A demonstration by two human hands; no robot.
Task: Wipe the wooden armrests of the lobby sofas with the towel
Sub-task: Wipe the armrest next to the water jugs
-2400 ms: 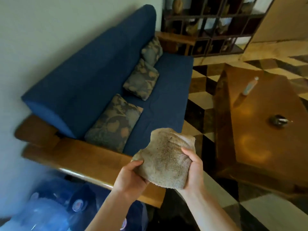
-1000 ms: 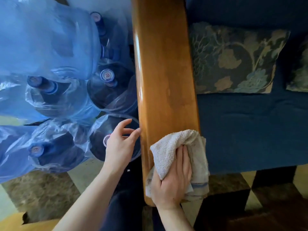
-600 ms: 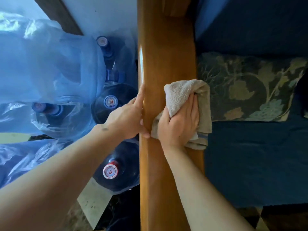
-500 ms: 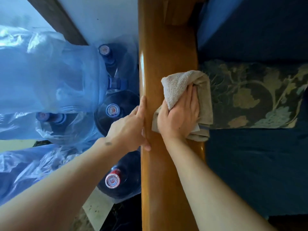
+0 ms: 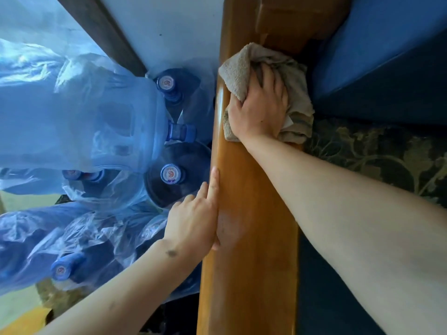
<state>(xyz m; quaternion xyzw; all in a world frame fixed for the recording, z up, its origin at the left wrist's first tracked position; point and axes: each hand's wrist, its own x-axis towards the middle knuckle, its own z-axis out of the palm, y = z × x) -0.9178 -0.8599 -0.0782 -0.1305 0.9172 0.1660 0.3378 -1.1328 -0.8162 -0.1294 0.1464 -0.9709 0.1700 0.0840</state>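
Observation:
A glossy wooden armrest (image 5: 251, 238) runs from the bottom of the view up to the sofa's back. Near its far end lies a bunched beige towel (image 5: 239, 68). My right hand (image 5: 260, 110) presses down on it, fingers dug into its folds and thumb hooked over its left side. My left hand (image 5: 193, 221) rests against the armrest's left edge, about halfway along, with its fingers straight. The far end of the armrest meets a wooden block right behind the towel.
Several blue water bottles (image 5: 84, 122) wrapped in plastic crowd the floor left of the armrest, up against a white wall (image 5: 174, 27). To the right are the blue sofa cushion (image 5: 375, 44) and a patterned pillow (image 5: 375, 160).
My right hand has slid the towel along the armrest from its near end to its far end. My left hand has come to rest on the armrest's left edge.

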